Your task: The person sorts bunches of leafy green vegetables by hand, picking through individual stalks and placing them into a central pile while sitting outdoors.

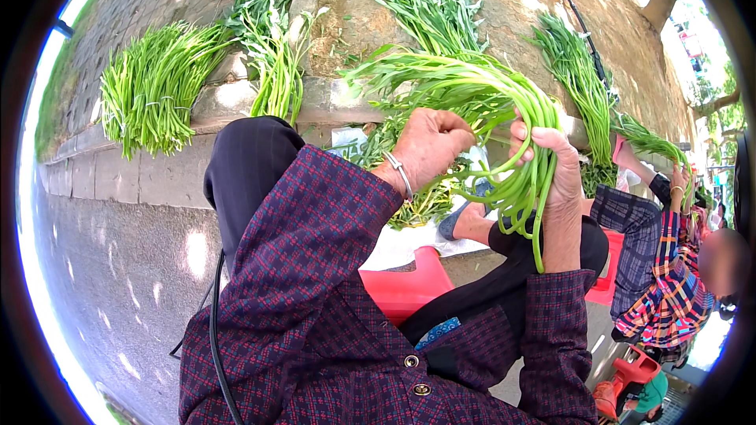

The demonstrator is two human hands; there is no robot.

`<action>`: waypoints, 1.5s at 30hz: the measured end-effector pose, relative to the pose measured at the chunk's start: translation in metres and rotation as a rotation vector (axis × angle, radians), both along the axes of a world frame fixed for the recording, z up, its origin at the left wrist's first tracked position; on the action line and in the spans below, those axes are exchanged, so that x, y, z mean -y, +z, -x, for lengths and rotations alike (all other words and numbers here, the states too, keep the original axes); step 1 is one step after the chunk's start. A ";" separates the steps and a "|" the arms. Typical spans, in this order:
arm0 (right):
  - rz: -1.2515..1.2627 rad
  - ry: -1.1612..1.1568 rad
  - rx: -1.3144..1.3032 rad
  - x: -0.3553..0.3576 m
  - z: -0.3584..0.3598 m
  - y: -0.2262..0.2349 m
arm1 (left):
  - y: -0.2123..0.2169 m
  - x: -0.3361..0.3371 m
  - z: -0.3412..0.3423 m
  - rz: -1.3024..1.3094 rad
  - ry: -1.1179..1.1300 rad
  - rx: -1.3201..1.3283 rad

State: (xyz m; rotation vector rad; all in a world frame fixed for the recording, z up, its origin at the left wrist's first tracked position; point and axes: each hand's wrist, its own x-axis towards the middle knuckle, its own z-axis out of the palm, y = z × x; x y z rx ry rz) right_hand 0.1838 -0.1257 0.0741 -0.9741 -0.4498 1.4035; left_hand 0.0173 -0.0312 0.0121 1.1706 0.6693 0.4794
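Note:
My right hand (561, 159) is wrapped round a bunch of water spinach (492, 79). The bunch's long green stems curve up from the fist and bend over to the left, and the cut ends hang below it. Close by on the left, my left hand (431, 142), with a silver bracelet (400, 176) at the wrist, is closed in a pinch just under the leafy part of the bunch. Whatever lies between its fingertips is too small or hidden to name. Loose leaves and stems (425, 206) lie in a pile beneath my hands.
Tied bundles of greens (153, 94) lean on the stone kerb (224, 102) at left. More greens (437, 20) lie on the dirt ahead and to the right (579, 83). A red stool (405, 287) is under me. A person in plaid (669, 299) sits at right, holding greens.

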 end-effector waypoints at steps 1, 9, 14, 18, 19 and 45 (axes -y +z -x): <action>-0.006 0.002 -0.005 0.000 0.001 0.001 | -0.006 -0.004 0.000 0.094 0.030 0.015; -0.036 0.008 -0.050 0.000 -0.002 0.001 | -0.012 0.003 0.001 -0.624 0.223 -0.226; -0.016 0.012 -0.047 0.001 0.003 0.004 | 0.022 0.007 0.002 -0.622 0.278 0.062; -0.005 0.041 -0.041 -0.003 0.006 -0.002 | 0.021 0.014 0.000 -0.808 0.260 0.063; -0.010 0.052 -0.023 -0.003 0.007 -0.003 | 0.020 0.015 -0.001 -0.841 0.264 0.077; 0.015 0.003 -0.022 -0.003 0.007 -0.001 | 0.000 0.013 -0.003 -0.088 0.200 -0.001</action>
